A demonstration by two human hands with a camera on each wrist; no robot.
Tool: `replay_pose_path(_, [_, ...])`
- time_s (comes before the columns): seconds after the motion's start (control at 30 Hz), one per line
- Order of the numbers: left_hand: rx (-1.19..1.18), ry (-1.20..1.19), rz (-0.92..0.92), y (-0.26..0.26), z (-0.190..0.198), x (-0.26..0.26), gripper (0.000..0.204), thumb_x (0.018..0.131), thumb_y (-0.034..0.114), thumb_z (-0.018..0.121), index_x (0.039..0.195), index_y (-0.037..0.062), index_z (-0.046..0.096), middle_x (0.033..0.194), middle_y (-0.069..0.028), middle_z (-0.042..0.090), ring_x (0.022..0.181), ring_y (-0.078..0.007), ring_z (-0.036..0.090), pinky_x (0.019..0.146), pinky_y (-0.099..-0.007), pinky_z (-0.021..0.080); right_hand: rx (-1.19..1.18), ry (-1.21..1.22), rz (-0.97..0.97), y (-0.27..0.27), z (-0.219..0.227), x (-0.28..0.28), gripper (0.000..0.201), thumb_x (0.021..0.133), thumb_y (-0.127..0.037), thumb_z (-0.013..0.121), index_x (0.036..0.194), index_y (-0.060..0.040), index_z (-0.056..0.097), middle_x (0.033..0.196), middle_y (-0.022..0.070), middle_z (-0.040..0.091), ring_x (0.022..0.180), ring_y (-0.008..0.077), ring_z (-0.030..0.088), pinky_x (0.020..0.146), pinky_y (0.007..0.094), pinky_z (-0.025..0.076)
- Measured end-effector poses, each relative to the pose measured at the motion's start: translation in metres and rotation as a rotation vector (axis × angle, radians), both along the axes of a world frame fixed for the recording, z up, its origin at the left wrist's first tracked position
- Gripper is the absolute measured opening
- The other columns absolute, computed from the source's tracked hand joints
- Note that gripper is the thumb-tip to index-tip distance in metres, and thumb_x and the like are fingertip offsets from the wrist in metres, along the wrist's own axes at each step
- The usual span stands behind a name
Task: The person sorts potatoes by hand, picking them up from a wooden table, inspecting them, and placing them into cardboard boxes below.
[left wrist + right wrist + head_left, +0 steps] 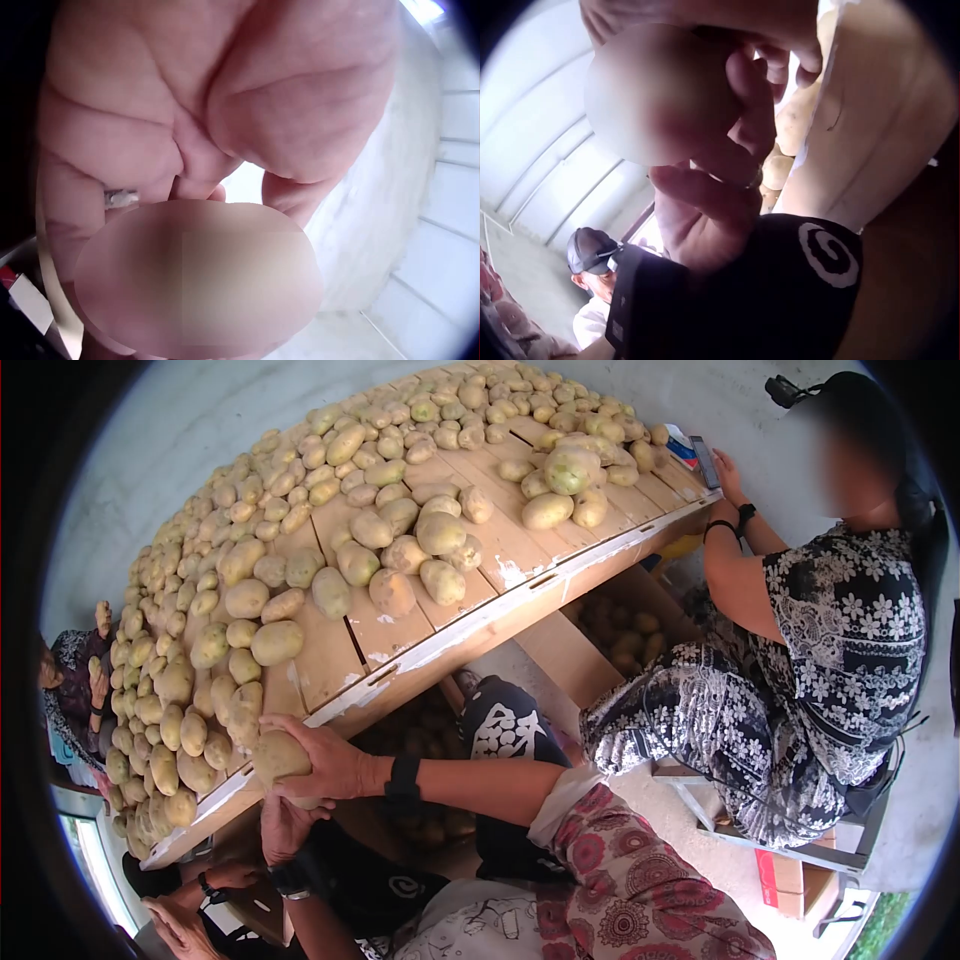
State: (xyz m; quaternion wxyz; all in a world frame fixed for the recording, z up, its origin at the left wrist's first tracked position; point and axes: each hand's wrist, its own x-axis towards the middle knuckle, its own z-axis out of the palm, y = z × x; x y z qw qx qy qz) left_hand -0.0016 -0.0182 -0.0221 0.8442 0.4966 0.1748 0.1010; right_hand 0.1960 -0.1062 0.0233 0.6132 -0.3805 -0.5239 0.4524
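Note:
In the head view my right hand (335, 765) grips a large potato (280, 755) over the table's front edge. Just below, my left hand (287, 830) has its fingers bent against a pale potato surface (308, 801) under the right thumb; whether this is a second potato cannot be told. My left palm (217, 97) and ringed finger curl about a blurred oval potato (202, 277) in the left wrist view. From the right wrist, a blurred potato (656, 97) lies between my right hand (742, 19) above and my left hand (709, 214) below.
Many potatoes (240, 560) cover the slatted wooden table (470, 465), with a separate pile (570, 470) at its right. Under it stand boxes of potatoes (620, 630). A seated person (850, 610) at the right holds a phone (704, 462); other people are at the left.

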Motion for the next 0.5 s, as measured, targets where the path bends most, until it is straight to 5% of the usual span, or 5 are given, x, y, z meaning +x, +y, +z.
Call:
replay_pose_path(0.07, [-0.096,-0.052,0.294,-0.005,-0.005,0.0,0.059,0.092,0.052,0.038,0.124,0.0032,0.042,0.113,-0.0152,0.056,0.084,-0.0312,0.062,0.065,-0.04,0.053,0.011,-0.024,-0.005,0.002,-0.001,0.001,0.063,0.074,-0.023,0.067,0.125,-0.0021,0.036,0.098,0.017,0.057,0.089,0.0227,0.058,0.078,0.033,0.047])
replay_pose_path(0.13, [-0.082,-0.073,0.302,-0.004,-0.001,0.003,0.056,0.092,0.051,0.039,0.123,0.0039,0.043,0.11,-0.0136,0.056,0.084,-0.0291,0.061,0.067,-0.0387,0.052,0.024,-0.049,-0.009,0.009,-0.006,0.001,0.061,0.074,-0.025,0.067,0.122,-0.0013,0.039,0.098,0.0188,0.057,0.09,0.0265,0.058,0.079,0.035,0.047])
replay_pose_path(0.2, [-0.076,-0.093,0.305,-0.004,0.0,0.007,0.053,0.093,0.049,0.039,0.121,0.0046,0.044,0.108,-0.0119,0.057,0.084,-0.027,0.06,0.068,-0.0374,0.051,0.223,-0.212,-0.22,0.014,-0.012,0.001,0.059,0.073,-0.031,0.068,0.116,0.0,0.043,0.099,0.0201,0.057,0.092,0.032,0.057,0.082,0.0375,0.045])
replay_pose_path(0.27, [-0.148,-0.224,0.222,-0.002,0.0,0.007,0.051,0.092,0.046,0.045,0.125,0.0065,0.042,0.114,-0.0087,0.055,0.096,-0.0227,0.057,0.077,-0.0339,0.048,0.181,-0.201,-0.197,0.016,-0.014,0.005,0.059,0.073,-0.033,0.068,0.115,0.0003,0.044,0.099,0.0206,0.057,0.093,0.0336,0.057,0.083,0.0381,0.044])
replay_pose_path(0.5, [-0.085,-0.109,0.343,-0.001,-0.005,0.0,0.058,0.087,0.042,0.057,0.131,0.0083,0.038,0.124,-0.0046,0.049,0.105,-0.016,0.052,0.083,-0.0309,0.046,0.114,-0.193,-0.174,0.017,-0.012,0.005,0.06,0.072,-0.033,0.07,0.114,0.0012,0.044,0.1,0.0205,0.057,0.092,0.0335,0.057,0.08,0.0379,0.046])
